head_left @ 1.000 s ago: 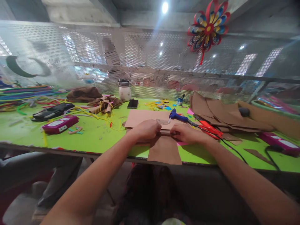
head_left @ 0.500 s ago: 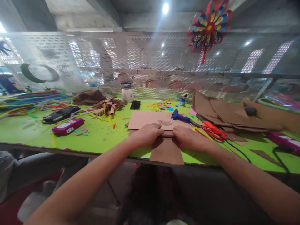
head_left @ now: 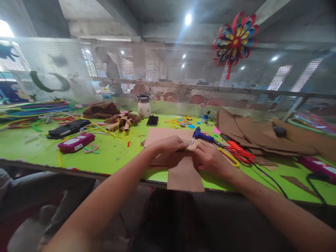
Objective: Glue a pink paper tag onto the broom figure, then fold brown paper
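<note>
A piece of brown craft paper [head_left: 183, 175] lies folded in front of me, one strip of it reaching over the table's near edge. My left hand [head_left: 172, 144] has its fingers curled over the fold, which stands slightly raised with shadow under it. Close by on the right, my right hand [head_left: 210, 157] pinches the same fold, its fingertips partly hidden. Behind the fold a wider brown sheet [head_left: 160, 134] lies flat. A blue glue gun [head_left: 203, 135] rests just beyond my right hand, its nozzle near my fingers. Yellow-handled scissors [head_left: 229, 157] lie beside that hand.
An orange-red tool or holder [head_left: 240, 152] and a black cable [head_left: 270, 178] lie to the right, before stacked brown sheets [head_left: 249, 131]. A phone [head_left: 152, 120], a white jar [head_left: 144, 106] and paper scraps [head_left: 183, 121] sit behind. Leftward are a purple box [head_left: 76, 142] and a black case [head_left: 69, 128].
The paper's fold has lifted off the table between my hands. My left fingers have shifted right, over the curved piece by the nozzle. The view has tilted slightly upward.
</note>
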`<action>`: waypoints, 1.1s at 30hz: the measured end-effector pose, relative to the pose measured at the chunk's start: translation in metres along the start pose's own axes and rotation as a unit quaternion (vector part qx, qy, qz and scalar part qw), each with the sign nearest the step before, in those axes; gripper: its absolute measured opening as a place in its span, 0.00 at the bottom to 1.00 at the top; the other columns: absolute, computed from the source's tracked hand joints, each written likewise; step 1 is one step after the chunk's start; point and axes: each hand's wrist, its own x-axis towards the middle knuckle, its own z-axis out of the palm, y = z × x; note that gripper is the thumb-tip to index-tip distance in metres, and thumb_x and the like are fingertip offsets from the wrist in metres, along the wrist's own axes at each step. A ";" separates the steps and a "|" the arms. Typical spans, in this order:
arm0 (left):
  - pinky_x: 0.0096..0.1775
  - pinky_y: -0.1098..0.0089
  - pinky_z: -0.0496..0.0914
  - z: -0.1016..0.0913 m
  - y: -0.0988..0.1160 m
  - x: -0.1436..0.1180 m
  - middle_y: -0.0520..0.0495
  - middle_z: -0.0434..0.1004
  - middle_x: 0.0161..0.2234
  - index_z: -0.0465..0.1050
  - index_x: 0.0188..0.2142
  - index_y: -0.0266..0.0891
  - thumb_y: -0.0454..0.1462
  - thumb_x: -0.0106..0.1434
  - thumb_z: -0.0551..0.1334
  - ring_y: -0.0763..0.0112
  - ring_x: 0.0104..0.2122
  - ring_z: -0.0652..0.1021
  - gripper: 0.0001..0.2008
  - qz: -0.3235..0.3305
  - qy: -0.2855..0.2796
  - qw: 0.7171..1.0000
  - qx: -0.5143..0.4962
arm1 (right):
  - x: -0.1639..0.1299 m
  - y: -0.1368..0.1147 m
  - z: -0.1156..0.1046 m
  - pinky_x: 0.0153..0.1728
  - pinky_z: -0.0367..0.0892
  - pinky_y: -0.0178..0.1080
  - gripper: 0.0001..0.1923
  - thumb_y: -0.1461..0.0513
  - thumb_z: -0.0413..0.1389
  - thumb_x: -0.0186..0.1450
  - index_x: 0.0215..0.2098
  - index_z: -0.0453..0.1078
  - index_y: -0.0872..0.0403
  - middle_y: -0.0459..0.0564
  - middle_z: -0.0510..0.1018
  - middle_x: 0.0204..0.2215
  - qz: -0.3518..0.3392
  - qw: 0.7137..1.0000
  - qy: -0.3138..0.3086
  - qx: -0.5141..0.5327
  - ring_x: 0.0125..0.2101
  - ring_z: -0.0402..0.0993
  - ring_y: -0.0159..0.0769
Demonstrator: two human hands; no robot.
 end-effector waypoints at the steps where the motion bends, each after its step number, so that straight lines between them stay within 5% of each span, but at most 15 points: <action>1: 0.31 0.74 0.61 0.001 -0.001 -0.002 0.48 0.75 0.27 0.74 0.28 0.35 0.48 0.63 0.50 0.72 0.27 0.68 0.22 0.007 -0.009 1.000 -0.017 | 0.000 0.000 -0.001 0.36 0.60 0.42 0.04 0.67 0.55 0.58 0.33 0.66 0.58 0.55 0.68 0.33 0.004 1.000 0.012 -0.004 0.37 0.61 0.43; 5: 0.36 0.73 0.62 0.008 -0.003 -0.012 0.48 0.76 0.35 0.74 0.35 0.36 0.47 0.62 0.52 0.71 0.32 0.70 0.19 0.003 -0.019 0.991 -0.130 | 0.001 0.000 0.000 0.37 0.60 0.42 0.02 0.67 0.52 0.61 0.32 0.66 0.58 0.55 0.68 0.31 0.009 0.999 0.030 -0.020 0.36 0.59 0.42; 8: 0.32 0.73 0.61 0.013 -0.004 -0.016 0.48 0.74 0.30 0.73 0.33 0.34 0.47 0.62 0.53 0.74 0.27 0.68 0.18 -0.007 -0.018 0.984 -0.176 | 0.002 0.000 0.004 0.36 0.60 0.41 0.04 0.67 0.51 0.62 0.31 0.67 0.58 0.54 0.68 0.30 0.012 0.999 0.033 -0.015 0.35 0.59 0.41; 14: 0.23 0.74 0.54 0.013 0.002 -0.020 0.53 0.63 0.19 0.70 0.27 0.34 0.50 0.61 0.53 0.77 0.20 0.61 0.20 -0.018 -0.004 0.994 -0.112 | 0.003 0.002 0.003 0.37 0.62 0.41 0.06 0.66 0.49 0.62 0.32 0.68 0.57 0.55 0.70 0.32 0.050 0.991 0.062 0.105 0.37 0.62 0.40; 19: 0.28 0.74 0.60 0.014 0.011 -0.024 0.49 0.72 0.27 0.73 0.35 0.35 0.48 0.63 0.50 0.74 0.26 0.68 0.20 0.027 0.028 0.997 -0.063 | 0.007 0.010 -0.008 0.37 0.66 0.39 0.13 0.61 0.52 0.61 0.44 0.68 0.56 0.54 0.72 0.40 0.164 0.923 0.062 0.344 0.39 0.68 0.38; 24: 0.36 0.72 0.63 0.018 0.012 -0.024 0.46 0.76 0.36 0.72 0.40 0.37 0.41 0.66 0.50 0.70 0.34 0.72 0.15 0.094 0.081 0.992 -0.001 | 0.017 0.017 -0.007 0.34 0.64 0.37 0.18 0.51 0.51 0.62 0.34 0.74 0.56 0.49 0.76 0.29 0.211 0.869 -0.052 0.443 0.32 0.69 0.37; 29: 0.35 0.71 0.64 0.021 0.010 -0.023 0.45 0.76 0.35 0.71 0.41 0.37 0.42 0.66 0.49 0.69 0.33 0.73 0.15 0.086 0.127 0.985 0.078 | 0.029 0.024 -0.005 0.27 0.61 0.35 0.20 0.49 0.58 0.56 0.31 0.74 0.59 0.49 0.75 0.25 0.276 0.791 -0.078 0.540 0.26 0.67 0.32; 33: 0.35 0.71 0.64 0.021 0.009 -0.023 0.44 0.76 0.35 0.69 0.43 0.36 0.42 0.67 0.48 0.69 0.33 0.73 0.16 0.081 0.172 0.977 0.099 | 0.039 0.033 -0.003 0.27 0.60 0.34 0.19 0.51 0.60 0.52 0.30 0.75 0.59 0.49 0.75 0.24 0.263 0.796 -0.059 0.542 0.25 0.67 0.31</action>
